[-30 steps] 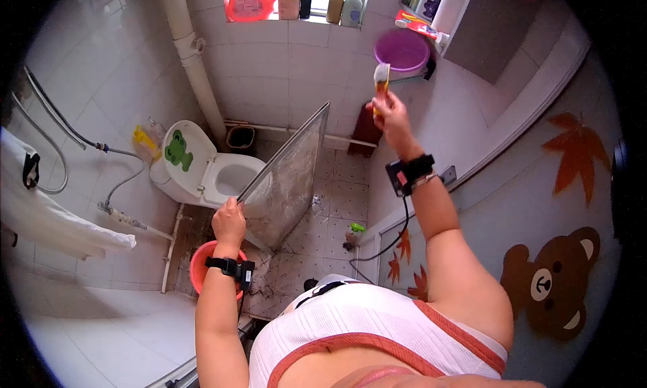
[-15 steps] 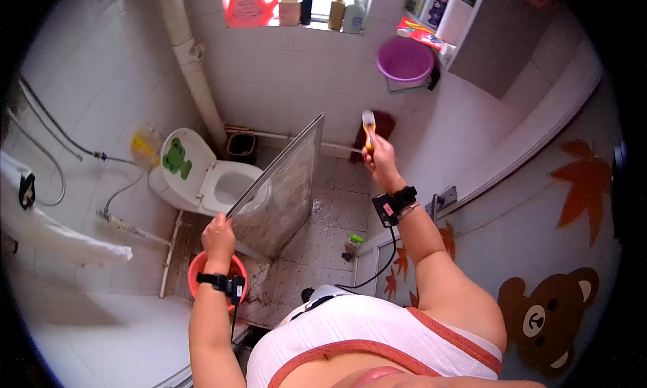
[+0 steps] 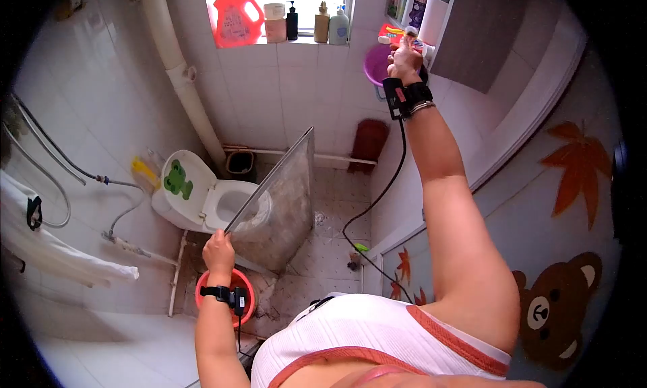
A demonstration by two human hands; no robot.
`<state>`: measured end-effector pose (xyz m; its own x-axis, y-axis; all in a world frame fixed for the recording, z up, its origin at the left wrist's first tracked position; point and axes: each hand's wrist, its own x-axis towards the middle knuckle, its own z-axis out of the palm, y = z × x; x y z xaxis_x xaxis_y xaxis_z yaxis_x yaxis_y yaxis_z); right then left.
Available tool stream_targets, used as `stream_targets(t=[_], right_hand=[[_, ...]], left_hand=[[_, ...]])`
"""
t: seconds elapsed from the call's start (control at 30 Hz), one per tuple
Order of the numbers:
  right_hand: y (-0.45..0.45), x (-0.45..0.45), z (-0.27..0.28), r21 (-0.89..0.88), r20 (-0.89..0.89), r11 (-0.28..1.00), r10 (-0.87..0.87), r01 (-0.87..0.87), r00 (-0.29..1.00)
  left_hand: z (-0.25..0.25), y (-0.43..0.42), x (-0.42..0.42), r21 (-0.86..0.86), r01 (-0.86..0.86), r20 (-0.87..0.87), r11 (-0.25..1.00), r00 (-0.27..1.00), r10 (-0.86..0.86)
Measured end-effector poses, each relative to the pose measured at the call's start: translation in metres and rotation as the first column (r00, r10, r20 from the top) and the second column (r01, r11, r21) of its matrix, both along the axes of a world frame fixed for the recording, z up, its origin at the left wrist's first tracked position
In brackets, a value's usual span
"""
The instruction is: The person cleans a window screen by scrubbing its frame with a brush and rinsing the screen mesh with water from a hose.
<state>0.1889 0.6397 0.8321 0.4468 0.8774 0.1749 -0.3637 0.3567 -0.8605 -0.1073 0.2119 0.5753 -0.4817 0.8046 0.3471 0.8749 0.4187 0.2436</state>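
My left hand [image 3: 218, 252] is closed on the upper near edge of a window screen [image 3: 286, 209], a framed sheet of grey, dirty mesh. The screen leans at an angle over the tiled floor in front of the toilet. Below my left wrist stands a red basin [image 3: 247, 295], partly hidden by the arm. My right hand [image 3: 404, 63] is stretched far forward to the corner shelf, above a purple basin [image 3: 377, 66]. Its fingers are closed round a small yellow-handled brush [image 3: 410, 32] with a pale head, mostly hidden by the hand.
A white toilet [image 3: 226, 201] stands left of the screen, with a small bin [image 3: 240, 163] behind it. Bottles [image 3: 337, 25] and a red jug [image 3: 238, 17] line the windowsill. A hose [image 3: 128, 179] hangs on the left wall. A cable [image 3: 357, 216] trails from my right wrist.
My right hand has moved up and forward with the brush, from above the floor to the corner shelf. My left hand still grips the window screen, which has hardly moved.
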Motion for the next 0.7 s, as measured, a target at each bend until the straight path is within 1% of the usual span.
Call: stream_targets(t=[0.07,0.1,0.13,0.2,0.23,0.27,0.33,0.37,0.43,0.47,0.53,0.57,0.7], right_hand=[[0.019,0.008,-0.005,-0.061,-0.123,0.998,-0.004,-0.004,0.992],[0.015,0.006,-0.004,-0.038,-0.194,0.998,-0.051,0.045,0.98],[0.012,0.005,-0.003,-0.037,-0.195,0.998,-0.052,0.046,0.979],[0.003,0.006,-0.002,0.019,-0.3,0.999,-0.022,0.029,0.954],[-0.001,0.012,-0.002,-0.003,-0.212,0.998,0.058,-0.06,0.976],[0.001,0.017,-0.004,-0.002,-0.211,0.998,0.057,-0.059,0.976],[0.009,0.023,-0.014,-0.067,0.017,0.997,0.048,-0.047,0.999],[0.015,0.025,-0.016,-0.066,0.016,0.997,0.048,-0.047,0.999],[0.021,0.028,-0.015,-0.148,0.147,0.988,0.073,-0.051,0.986],[0.025,0.029,-0.013,-0.147,0.147,0.988,0.075,-0.054,0.986],[0.024,0.031,-0.009,-0.164,0.18,0.973,0.193,-0.164,0.965],[0.025,0.026,-0.009,-0.136,0.186,0.987,0.113,-0.088,0.976],[0.021,0.022,-0.005,-0.199,0.213,0.973,0.157,-0.115,0.964]], left_hand=[[0.0,-0.001,0.0,0.0,0.012,0.016,1.0,1.0,-0.012],[0.0,-0.001,0.0,0.0,0.012,0.014,1.0,1.0,-0.012],[-0.001,-0.001,-0.001,-0.003,0.01,0.015,1.0,1.0,-0.01],[0.0,-0.001,-0.001,-0.006,0.009,0.017,1.0,1.0,-0.009],[0.0,-0.001,0.0,0.006,0.016,0.01,1.0,1.0,-0.016],[0.0,-0.001,0.0,0.018,0.023,0.002,1.0,1.0,-0.023],[0.0,-0.001,0.0,0.018,0.022,0.005,1.0,1.0,-0.022],[0.0,-0.001,0.0,0.017,0.021,0.007,1.0,1.0,-0.021],[0.0,-0.001,0.001,0.02,0.022,0.014,1.0,1.0,-0.022],[0.0,-0.001,0.001,0.021,0.022,0.022,1.0,0.999,-0.023],[0.001,-0.002,0.001,0.035,0.024,0.018,0.999,1.0,-0.025],[0.0,-0.002,0.002,0.048,0.029,0.013,0.998,0.999,-0.03],[0.004,-0.003,0.004,0.045,0.036,0.023,0.998,0.999,-0.037]])
